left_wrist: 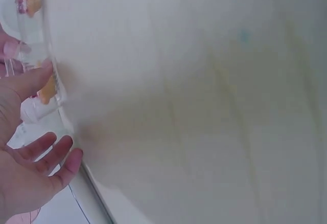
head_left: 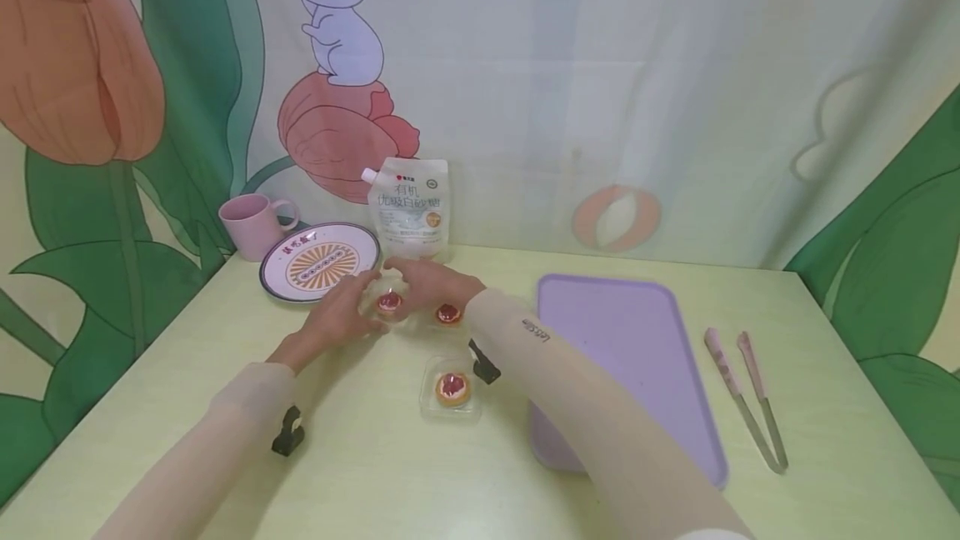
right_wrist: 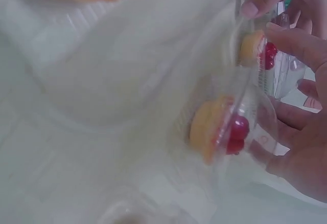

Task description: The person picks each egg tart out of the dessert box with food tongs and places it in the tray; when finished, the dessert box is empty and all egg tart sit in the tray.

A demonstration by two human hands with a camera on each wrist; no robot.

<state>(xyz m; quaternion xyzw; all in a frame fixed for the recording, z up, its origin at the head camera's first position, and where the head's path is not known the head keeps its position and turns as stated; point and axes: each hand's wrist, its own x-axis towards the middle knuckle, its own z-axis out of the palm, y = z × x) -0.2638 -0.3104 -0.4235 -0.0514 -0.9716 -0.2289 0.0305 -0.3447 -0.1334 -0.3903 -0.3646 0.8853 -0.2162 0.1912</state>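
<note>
Right sleeve [head_left: 592, 390] crosses over purple tray [head_left: 622, 323]; near tart box [head_left: 452, 390] sits left. Left hand [head_left: 341, 313] and right hand [head_left: 437, 282] fingers grip far-left tart box [head_left: 389, 302].

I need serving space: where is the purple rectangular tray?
In the head view, the tray lies right of centre, right of the nearest round red-topped tart.

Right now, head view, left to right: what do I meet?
Mug → plate → held tart → nearest tart → tray → tongs.
</note>
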